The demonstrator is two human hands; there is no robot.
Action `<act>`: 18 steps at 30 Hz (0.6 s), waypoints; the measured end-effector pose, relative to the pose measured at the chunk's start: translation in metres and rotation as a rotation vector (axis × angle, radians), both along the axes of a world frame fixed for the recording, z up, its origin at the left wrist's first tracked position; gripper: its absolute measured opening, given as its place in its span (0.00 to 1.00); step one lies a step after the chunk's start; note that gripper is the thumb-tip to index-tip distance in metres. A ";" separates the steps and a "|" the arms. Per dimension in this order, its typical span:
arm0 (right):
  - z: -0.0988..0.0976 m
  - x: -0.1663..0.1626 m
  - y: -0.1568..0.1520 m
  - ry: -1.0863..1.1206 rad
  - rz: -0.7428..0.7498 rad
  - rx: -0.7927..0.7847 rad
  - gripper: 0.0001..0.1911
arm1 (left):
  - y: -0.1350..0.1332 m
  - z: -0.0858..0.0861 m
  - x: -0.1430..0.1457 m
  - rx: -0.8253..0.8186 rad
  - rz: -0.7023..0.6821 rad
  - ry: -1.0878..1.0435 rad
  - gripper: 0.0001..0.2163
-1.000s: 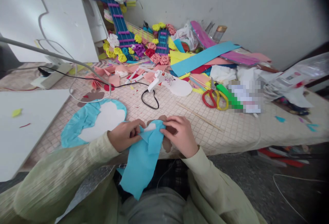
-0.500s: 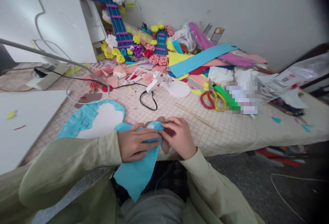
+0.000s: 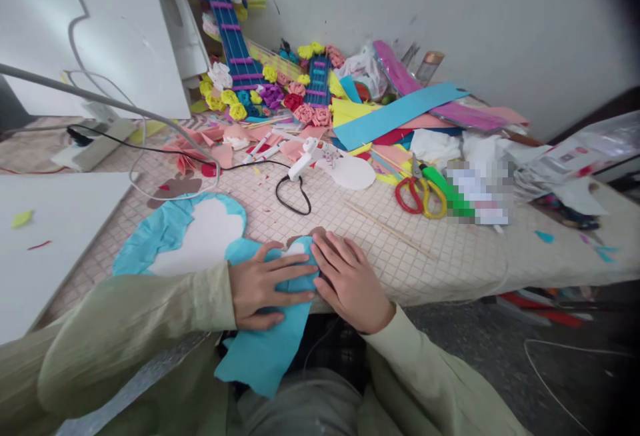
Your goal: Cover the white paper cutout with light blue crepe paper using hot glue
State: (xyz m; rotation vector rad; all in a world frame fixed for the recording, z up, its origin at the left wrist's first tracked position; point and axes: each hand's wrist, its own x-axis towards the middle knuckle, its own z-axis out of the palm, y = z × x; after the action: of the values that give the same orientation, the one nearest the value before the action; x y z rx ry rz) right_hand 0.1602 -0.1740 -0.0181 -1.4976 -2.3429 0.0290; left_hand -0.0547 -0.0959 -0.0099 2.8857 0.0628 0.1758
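Note:
My left hand lies flat, fingers spread, pressing on a blue paper sheet at the table's near edge. The sheet hangs down over my lap. My right hand lies flat beside it, fingers stretched out, covering a brown cut-out whose edge shows under the palm. A small white patch peeks out between the two hands. Neither hand grips anything.
A blue-rimmed white cloud shape lies left of my hands. Further back are a white glue gun with a black cord, red and yellow scissors, thin wooden sticks, paper roses, coloured paper scraps and a power strip.
My hands went from pinching and folding the blue paper to lying flat on it. The left hand slid right across the sheet, and the right hand's fingers stretched out.

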 end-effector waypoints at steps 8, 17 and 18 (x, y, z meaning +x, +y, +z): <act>-0.001 0.005 0.000 -0.028 -0.022 -0.019 0.25 | 0.000 0.000 0.000 0.001 -0.012 -0.011 0.23; 0.000 0.008 -0.008 -0.072 0.072 -0.020 0.24 | 0.000 0.005 0.000 -0.008 0.004 0.059 0.25; 0.000 0.009 -0.008 -0.072 0.075 -0.023 0.23 | 0.000 0.005 0.000 -0.004 0.003 0.050 0.25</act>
State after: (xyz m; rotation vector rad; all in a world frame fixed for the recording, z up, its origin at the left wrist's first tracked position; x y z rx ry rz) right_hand 0.1687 -0.1820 -0.0180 -1.4430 -2.4632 0.0221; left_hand -0.0542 -0.0962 -0.0050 2.8862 0.0764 0.1044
